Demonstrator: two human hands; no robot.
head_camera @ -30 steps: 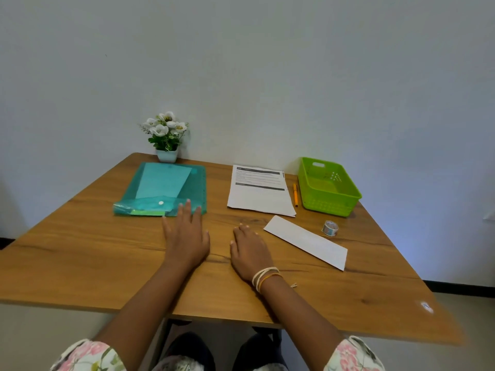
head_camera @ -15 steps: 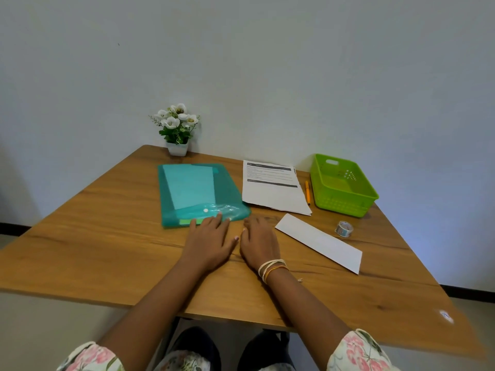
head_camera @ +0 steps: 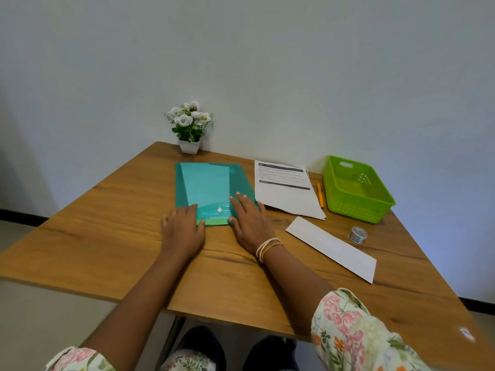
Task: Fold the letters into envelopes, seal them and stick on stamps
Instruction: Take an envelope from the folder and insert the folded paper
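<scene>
Both hands have moved forward off the bare bench [head_camera: 107,236]: the left hand [head_camera: 183,230] and right hand [head_camera: 250,226], each grip spread flat, now rest on the near corners of the teal folder [head_camera: 211,183]. Opening it looks next. Farther right, the white envelope [head_camera: 332,249], tape roll [head_camera: 357,234] and printed letters [head_camera: 286,188] lie untouched.

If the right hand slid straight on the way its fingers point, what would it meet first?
The right hand already rests on the teal folder, fingers pointing up its right side. Sliding on, it would likely just run along the folder toward the wall; the printed letter lies just right of that line.
</scene>
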